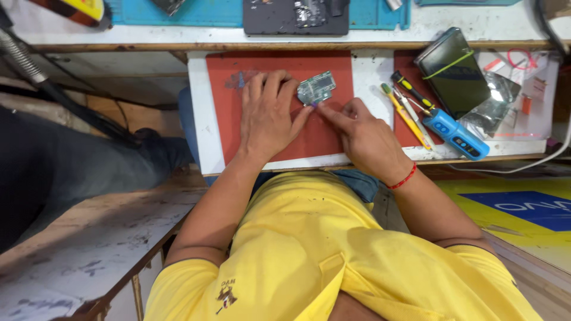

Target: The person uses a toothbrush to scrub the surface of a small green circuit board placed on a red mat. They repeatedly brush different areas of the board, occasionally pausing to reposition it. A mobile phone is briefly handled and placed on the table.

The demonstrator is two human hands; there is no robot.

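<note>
Red matting (297,139) covers the tabletop (202,137), where the left hand (267,116) lies spread, fingertips pinning a small green circuit board (316,88) still bare and unfitted, while the right hand (363,134) pinches something tiny at its lower edge.

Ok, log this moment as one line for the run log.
left hand: steadying circuit board | right hand: fingertip at board edge | surface: red mat | nearby: blue tool
</note>
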